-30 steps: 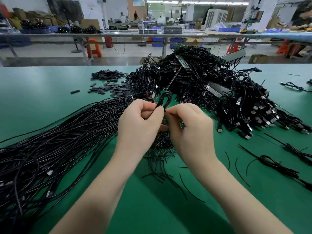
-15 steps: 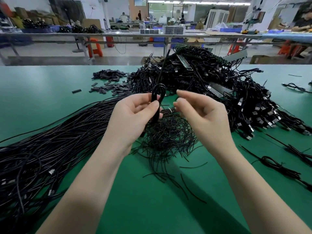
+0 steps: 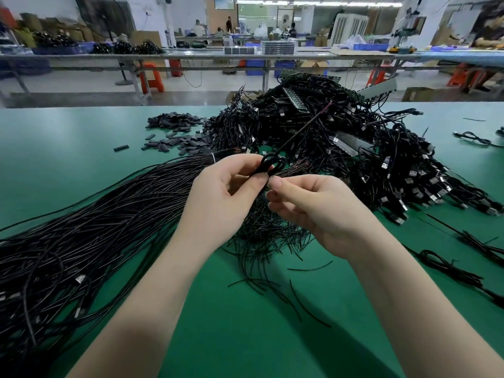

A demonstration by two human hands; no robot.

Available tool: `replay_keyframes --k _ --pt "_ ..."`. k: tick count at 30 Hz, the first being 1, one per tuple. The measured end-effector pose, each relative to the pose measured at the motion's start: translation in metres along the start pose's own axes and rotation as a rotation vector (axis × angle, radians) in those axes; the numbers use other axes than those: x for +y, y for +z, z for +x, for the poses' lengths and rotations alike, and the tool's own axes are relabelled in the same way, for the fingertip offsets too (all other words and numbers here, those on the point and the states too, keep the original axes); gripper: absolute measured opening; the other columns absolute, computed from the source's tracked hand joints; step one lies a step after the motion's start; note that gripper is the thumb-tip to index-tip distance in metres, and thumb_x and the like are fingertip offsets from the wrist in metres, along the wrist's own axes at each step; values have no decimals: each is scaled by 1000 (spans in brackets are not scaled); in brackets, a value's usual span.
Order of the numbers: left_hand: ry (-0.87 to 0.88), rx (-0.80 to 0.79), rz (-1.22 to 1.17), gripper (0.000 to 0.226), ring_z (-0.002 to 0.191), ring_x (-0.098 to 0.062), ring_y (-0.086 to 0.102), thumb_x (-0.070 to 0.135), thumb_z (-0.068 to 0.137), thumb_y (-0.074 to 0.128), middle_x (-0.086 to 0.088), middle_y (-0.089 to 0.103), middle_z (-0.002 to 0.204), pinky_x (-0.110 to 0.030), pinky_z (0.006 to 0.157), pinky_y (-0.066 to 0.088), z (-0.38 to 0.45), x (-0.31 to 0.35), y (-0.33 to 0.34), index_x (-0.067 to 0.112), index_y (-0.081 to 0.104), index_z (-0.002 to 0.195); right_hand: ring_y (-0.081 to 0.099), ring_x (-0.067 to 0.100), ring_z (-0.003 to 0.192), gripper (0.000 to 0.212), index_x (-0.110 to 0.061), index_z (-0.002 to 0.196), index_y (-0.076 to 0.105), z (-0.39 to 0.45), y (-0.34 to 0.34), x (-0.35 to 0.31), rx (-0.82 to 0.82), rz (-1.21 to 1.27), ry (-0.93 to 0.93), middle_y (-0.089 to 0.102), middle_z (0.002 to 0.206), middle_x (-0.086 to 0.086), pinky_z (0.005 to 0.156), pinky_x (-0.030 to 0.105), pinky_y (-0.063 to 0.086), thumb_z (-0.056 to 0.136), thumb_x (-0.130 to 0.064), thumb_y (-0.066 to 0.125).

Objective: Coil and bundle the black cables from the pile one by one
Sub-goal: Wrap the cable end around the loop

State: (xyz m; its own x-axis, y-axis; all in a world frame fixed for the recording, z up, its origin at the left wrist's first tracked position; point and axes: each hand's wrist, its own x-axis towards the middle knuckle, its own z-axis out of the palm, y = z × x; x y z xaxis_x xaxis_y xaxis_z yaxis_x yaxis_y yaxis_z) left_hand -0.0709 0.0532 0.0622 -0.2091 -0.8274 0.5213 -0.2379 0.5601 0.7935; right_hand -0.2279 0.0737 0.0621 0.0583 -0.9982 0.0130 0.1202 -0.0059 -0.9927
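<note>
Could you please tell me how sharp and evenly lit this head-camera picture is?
Head view: coiled cable and both hands sharp; far benches soft, upper left corner smeared; wide-angle bending at the edges; ceiling strip lights blown out; forearm shadows on the green table.

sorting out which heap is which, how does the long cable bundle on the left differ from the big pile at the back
The long black cable bundle on the left lies in straight, roughly parallel strands, cinched by a pale tie near the hands. The big tangled black cable pile at the back is heaped high and knotted, strands crossing every way. Many metal plug ends show along the pile's right edge; only a few show in the bundle. Both are thin black cables on the green table.
</note>
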Motion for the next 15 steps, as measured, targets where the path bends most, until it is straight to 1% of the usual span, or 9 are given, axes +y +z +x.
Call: replay_keyframes --k 3,5,8,10,13,15 --pt "11 -5 5 24 84 1 66 15 93 64 21 71 94 -12 77 48 0 2 -1 38 68 100 67 8 65 18 -15 67 77 0 -3 -2 -48 77 64 72 74 2 61 16 54 61 -32 75" --pt "-4 -42 -26 25 83 3 66 12 93 64 20 72 93 -10 76 47 1 3 -3 36 68 99 66 8 68 16 -16 70 78 0 -8 -4 -88 47 34 72 76 2 64 16 55 65 -30 74" --pt "-46 -115 -110 31 81 5 65 5 91 64 22 72 89 -9 74 47 1 5 -6 35 68 96 66 8 71 16 -15 74 77 -1 -14 -7 -134 -21 -28 73 80 2 63 16 53 68 -29 72" --pt "-54 -166 -140 34 85 4 67 3 91 64 20 73 92 -9 77 48 0 5 -9 37 69 96 67 10 72 15 -14 75 76 -1 -17 -8 -149 -76 -62 73 80 3 63 17 53 69 -28 72" --pt "-53 -255 -169 29 88 1 67 12 87 65 14 74 94 -11 78 48 0 7 -11 40 74 93 67 11 71 13 -14 76 75 -1 -20 -10 -164 -142 -101 73 79 4 62 18 52 70 -26 72" --pt "-71 -268 -198 26 85 1 66 19 81 65 14 74 92 -11 77 48 0 8 -12 42 74 91 67 11 68 14 -15 74 75 -2 -22 -12 -188 -107 -70 73 78 3 61 19 53 69 -27 72"
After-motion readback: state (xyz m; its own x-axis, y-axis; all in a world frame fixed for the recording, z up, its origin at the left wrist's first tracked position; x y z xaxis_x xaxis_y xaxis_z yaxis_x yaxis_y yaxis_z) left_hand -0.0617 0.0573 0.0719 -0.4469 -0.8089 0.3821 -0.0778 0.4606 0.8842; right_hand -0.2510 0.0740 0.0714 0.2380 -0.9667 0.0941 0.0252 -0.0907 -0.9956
